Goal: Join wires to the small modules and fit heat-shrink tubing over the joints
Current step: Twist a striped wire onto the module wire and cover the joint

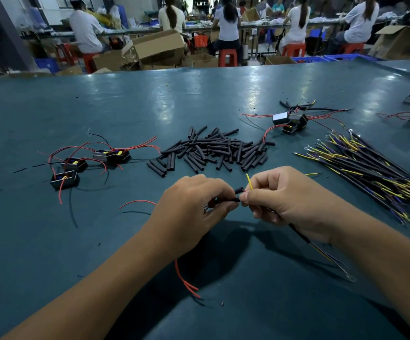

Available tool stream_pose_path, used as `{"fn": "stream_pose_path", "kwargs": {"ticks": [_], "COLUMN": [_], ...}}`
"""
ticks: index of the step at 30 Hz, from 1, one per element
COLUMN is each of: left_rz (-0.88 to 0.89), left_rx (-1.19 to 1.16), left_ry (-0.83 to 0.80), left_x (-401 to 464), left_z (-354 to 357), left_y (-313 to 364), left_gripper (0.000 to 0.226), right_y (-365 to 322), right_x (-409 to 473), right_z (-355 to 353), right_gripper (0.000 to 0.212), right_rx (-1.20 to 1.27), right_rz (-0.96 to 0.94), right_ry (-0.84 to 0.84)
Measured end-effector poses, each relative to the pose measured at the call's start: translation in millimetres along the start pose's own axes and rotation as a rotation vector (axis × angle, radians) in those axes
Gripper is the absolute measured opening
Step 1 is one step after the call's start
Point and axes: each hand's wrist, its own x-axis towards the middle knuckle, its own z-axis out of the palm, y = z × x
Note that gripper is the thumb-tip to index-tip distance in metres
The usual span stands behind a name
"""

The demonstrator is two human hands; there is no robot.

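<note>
Teal bench [100, 241] is spread with tubing pieces [211, 149] at centre. Near it, a black sleeved wire [233, 199] is pinched between left hand [189, 212] and right hand [292, 202], held together; a slack pinch could let the sleeve [238, 190] slide off the joint.

1. Overhead light is glaring off a teal worktable [100, 106] in a workshop.
2. Behind it, workers [86, 30] are sitting on red stools [227, 57] along a long bench [248, 25].
3. Open cardboard boxes [159, 47] are crowding the floor.
</note>
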Motion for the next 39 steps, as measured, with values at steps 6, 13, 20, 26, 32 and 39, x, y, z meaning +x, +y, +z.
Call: {"fn": "stream_pose_path", "kwargs": {"ticks": [6,13,20,26,32,39], "left_rz": [0.052,0.063,-0.025,-0.05,-0.014,0.001], "left_rx": [0.05,0.103,0.073,0.021,-0.053,-0.08], "left_ry": [-0.03,-0.055,-0.023,-0.035,-0.054,-0.084], "left_x": [-1,-1,-1,-1,-2,-1], "left_z": [0,3,4,4,4,3], "left_y": [0,3,8,3,0,-2], "left_gripper": [0.015,0.019,0.012,0.017,0.013,0.007], "right_y": [-3,0,-1,-3,1,7], "right_x": [2,1,0,0,1,2], "right_z": [-6,-11,-13,-15,-8,-4], "right_gripper": [0.021,0.021,0.024,0.015,0.028,0.023], "right_rx": [0.044,-0.126,-0.135,-0.188,-0.051,-0.006], "right_rz": [0.024,-0.064,-0.076,-0.07,-0.011,0.1], "right_ry": [-0.057,-0.051,-0.097,-0.106,-0.081,-0.089]}}
